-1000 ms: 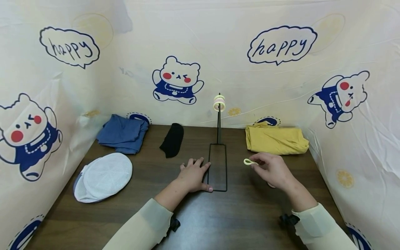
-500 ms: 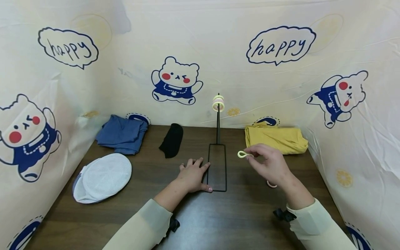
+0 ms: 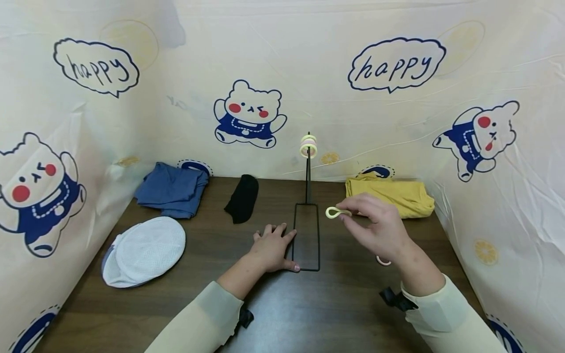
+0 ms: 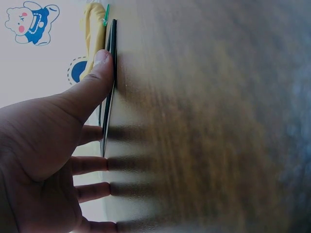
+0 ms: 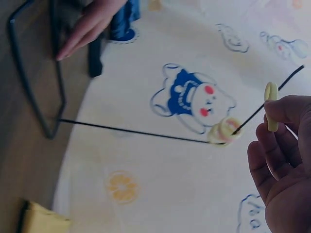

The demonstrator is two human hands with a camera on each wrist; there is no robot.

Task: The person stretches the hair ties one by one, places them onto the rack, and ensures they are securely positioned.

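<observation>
My right hand pinches a pale yellow hair tie between thumb and fingertips, its loop sticking out to the left, in the air right of a black wire stand. In the right wrist view, the tie appears beside the stand's bare arm end. Several yellow and pink hair ties hang farther in on that arm. With fingers spread, my left hand rests at the left side of the stand's rectangular base, its thumb on the near corner. A pink hair tie lies on the table, partly behind my right wrist.
Folded blue cloth, a black sock and a white cap lie on the left of the brown table. Folded yellow cloth is at the back right. A printed curtain encloses the table's back and sides.
My right hand has moved left and upward with the yellow hair tie, closer to the stand, uncovering the pink one on the table. The left hand stays on the base.
</observation>
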